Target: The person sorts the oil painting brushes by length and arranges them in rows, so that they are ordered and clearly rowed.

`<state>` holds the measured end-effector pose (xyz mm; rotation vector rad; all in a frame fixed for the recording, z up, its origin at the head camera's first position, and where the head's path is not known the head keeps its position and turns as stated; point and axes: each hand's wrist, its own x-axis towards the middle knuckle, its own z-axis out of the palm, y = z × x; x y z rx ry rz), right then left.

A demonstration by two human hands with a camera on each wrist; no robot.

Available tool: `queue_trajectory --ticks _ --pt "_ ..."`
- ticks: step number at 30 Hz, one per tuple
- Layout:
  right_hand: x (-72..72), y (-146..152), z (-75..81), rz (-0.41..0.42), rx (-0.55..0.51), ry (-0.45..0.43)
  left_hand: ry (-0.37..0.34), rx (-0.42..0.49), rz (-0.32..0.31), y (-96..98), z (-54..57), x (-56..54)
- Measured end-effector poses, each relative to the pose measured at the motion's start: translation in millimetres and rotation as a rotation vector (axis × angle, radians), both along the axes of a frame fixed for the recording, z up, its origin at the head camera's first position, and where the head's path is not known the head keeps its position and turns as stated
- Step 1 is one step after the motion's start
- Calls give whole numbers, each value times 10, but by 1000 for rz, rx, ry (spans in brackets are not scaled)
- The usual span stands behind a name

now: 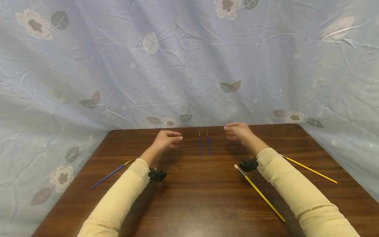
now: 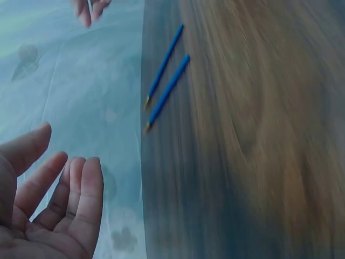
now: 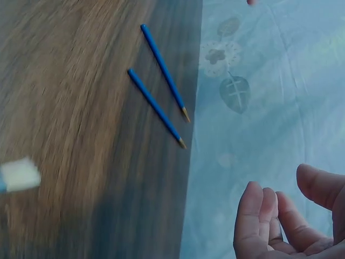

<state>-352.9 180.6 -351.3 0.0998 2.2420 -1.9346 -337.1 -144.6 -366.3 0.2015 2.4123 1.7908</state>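
Observation:
Two thin blue paintbrushes lie side by side near the table's far edge, bristles pointing away: the left paintbrush (image 1: 199, 145) and the right paintbrush (image 1: 209, 145). To their left my left hand (image 1: 166, 141) hovers over the table, holding nothing, its fingers loosely bent in the left wrist view. On the other side my right hand (image 1: 239, 132) is also raised and holds nothing, thumb apart from the fingers in the right wrist view. Neither hand touches a brush. Below the right wrist lies a yellow flat paintbrush (image 1: 263, 196) with pale bristles.
Another blue paintbrush (image 1: 111, 174) lies at the left, beside the left sleeve (image 1: 118, 197). A second yellow paintbrush (image 1: 311, 169) lies at the right, its tip partly hidden by the right sleeve (image 1: 296, 184). A patterned curtain (image 1: 183, 75) hangs behind the brown table (image 1: 192, 204).

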Motion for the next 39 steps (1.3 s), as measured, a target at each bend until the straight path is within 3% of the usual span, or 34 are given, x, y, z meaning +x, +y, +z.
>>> queue_trajectory --ticks 10,15,21,30,39 --pt "264 269 91 57 83 30 40 -60 -53 -531 97 238" --pt "416 435 57 81 124 48 8 -44 -52 -775 109 357" --pt "624 637 26 112 223 111 58 -106 -66 -1133 106 525" --pt "886 894 10 118 261 126 57 -102 -5 -1668 23 774" --pt "1127 1129 -133 107 296 134 100 -61 47 -2100 -148 916"
